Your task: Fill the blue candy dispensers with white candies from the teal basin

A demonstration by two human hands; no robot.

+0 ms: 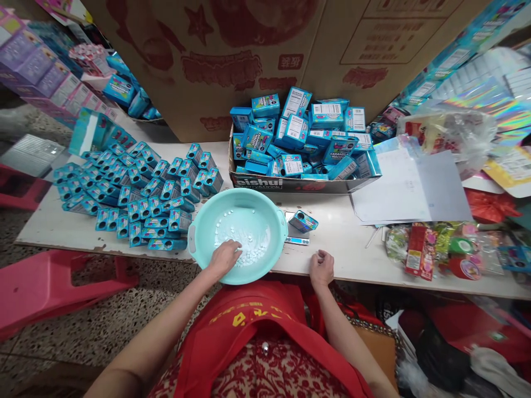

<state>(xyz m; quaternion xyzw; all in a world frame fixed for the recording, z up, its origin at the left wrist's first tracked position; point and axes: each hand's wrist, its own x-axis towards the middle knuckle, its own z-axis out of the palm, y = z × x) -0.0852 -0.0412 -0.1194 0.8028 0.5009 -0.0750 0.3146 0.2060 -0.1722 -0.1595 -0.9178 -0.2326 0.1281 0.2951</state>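
Resting the bent-fingered left hand on white pellets in the basin and holding the curled right hand, pinch indeterminable on either, nearer the blue box on the scale, ahead and leftward.

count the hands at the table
2. The left hand is in the bowl, at the white pieces; the right hand is by the front edge of the table, near the scale. No others show.
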